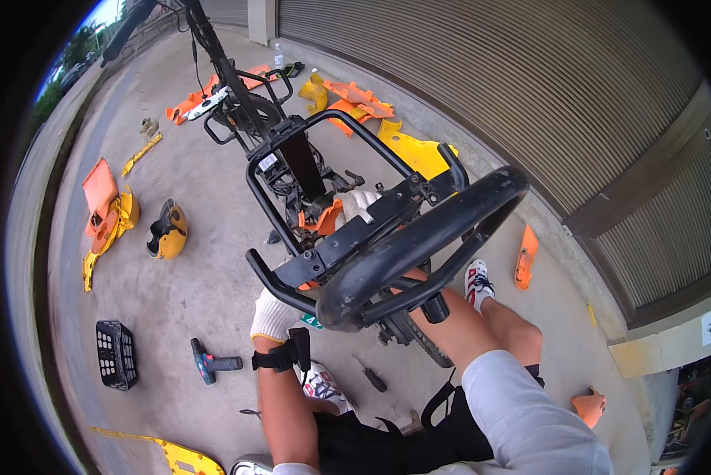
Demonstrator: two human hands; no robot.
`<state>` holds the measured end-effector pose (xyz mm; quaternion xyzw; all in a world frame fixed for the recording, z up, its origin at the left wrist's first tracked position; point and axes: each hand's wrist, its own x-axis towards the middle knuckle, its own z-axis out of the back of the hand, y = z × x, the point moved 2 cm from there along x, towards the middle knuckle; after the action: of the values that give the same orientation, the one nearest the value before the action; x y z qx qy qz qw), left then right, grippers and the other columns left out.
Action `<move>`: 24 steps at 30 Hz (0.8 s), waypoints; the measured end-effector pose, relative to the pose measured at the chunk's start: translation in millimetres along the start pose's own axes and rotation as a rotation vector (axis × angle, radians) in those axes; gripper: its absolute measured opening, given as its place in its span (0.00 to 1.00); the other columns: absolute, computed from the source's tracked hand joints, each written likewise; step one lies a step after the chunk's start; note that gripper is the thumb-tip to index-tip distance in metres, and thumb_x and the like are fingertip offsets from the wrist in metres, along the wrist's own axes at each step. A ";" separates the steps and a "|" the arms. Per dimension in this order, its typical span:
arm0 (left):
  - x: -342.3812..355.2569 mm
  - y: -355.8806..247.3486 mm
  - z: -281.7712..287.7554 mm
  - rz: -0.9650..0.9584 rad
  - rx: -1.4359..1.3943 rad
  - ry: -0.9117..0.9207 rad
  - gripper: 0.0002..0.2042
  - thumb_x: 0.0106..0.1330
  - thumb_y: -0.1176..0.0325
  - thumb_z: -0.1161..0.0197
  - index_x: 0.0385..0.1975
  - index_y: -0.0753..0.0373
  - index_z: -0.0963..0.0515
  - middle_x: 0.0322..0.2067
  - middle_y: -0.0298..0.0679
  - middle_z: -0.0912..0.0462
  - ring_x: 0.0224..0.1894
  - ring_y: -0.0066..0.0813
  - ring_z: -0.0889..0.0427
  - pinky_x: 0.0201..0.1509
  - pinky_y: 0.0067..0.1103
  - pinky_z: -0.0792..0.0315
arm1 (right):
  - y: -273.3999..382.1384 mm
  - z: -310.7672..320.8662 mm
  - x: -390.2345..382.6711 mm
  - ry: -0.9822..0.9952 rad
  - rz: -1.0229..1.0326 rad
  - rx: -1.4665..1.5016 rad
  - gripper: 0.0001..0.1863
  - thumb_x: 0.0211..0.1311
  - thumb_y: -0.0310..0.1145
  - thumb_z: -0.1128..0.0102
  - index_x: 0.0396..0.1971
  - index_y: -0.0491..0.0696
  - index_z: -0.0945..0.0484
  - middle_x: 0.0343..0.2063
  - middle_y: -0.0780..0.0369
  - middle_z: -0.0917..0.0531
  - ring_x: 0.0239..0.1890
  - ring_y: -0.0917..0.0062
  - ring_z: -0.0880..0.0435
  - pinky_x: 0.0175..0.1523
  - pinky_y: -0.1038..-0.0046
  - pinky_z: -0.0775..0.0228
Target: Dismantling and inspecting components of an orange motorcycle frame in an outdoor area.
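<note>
Yellow and orange plastic panels (124, 212) lie heaped at the far left of the grey concrete, with a black perforated basket (116, 355) nearer the person and a yellow helmet (178, 237) resting farther in. A long yellow panel (187, 459) reaches in from the lower edge, and a power drill (205, 364) lies on its side between the basket and the person's left forearm. The left hand (274, 317), in a white glove, is against the near left side of a stripped two-wheeler (300, 162); its fingers are hidden behind the black tubing, so I cannot tell whether they grip. The two-wheeler stands in the middle, directly before the person, its rear end between the legs. Inside its frame, an orange piece (324, 218) sits just beside the gloved right hand (356, 207), whose fingertips are partly covered; I cannot tell whether they are clamped on anything. A screwdriver (373, 378) lies on the ground near the left shoe (324, 385). Farther right are an orange strip (526, 257) near the ribbed shutter (514, 87) and a smaller orange fragment (588, 407).
</note>
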<state>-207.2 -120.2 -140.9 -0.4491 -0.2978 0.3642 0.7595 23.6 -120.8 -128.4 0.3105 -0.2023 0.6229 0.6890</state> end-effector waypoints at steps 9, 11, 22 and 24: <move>10.6 -8.2 -4.3 -0.030 0.207 0.014 0.19 0.49 0.61 0.29 0.38 0.64 0.24 0.38 0.49 0.20 0.42 0.51 0.17 0.46 0.35 0.21 | 9.3 0.1 23.6 0.009 -0.038 0.082 0.24 0.46 0.23 0.41 0.48 0.48 0.22 0.35 0.57 0.17 0.41 0.59 0.18 0.51 0.57 0.30; 16.3 8.7 -12.6 0.001 0.255 0.037 0.19 0.52 0.61 0.31 0.40 0.65 0.24 0.38 0.50 0.20 0.42 0.51 0.17 0.46 0.36 0.21 | 15.5 0.8 29.8 0.014 0.003 0.197 0.30 0.44 0.17 0.45 0.54 0.47 0.24 0.38 0.55 0.16 0.39 0.58 0.18 0.48 0.58 0.27; 24.8 -8.8 -5.4 0.108 0.269 0.071 0.17 0.64 0.71 0.40 0.54 0.64 0.25 0.44 0.45 0.19 0.40 0.39 0.14 0.44 0.25 0.21 | 34.7 -5.0 46.0 0.112 -0.099 0.417 0.16 0.64 0.30 0.49 0.49 0.45 0.21 0.34 0.53 0.14 0.38 0.55 0.16 0.47 0.58 0.25; 29.0 -13.9 -3.0 0.128 0.156 0.069 0.15 0.65 0.73 0.40 0.52 0.66 0.25 0.40 0.43 0.18 0.38 0.34 0.15 0.43 0.23 0.22 | 36.6 -4.6 50.3 0.107 -0.119 0.386 0.14 0.64 0.30 0.47 0.48 0.45 0.20 0.34 0.53 0.14 0.38 0.55 0.16 0.46 0.58 0.25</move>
<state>-184.7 -102.3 -126.0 -0.4188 -0.2128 0.4183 0.7774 -5.8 -79.7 -91.9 0.4145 -0.0235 0.6238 0.6622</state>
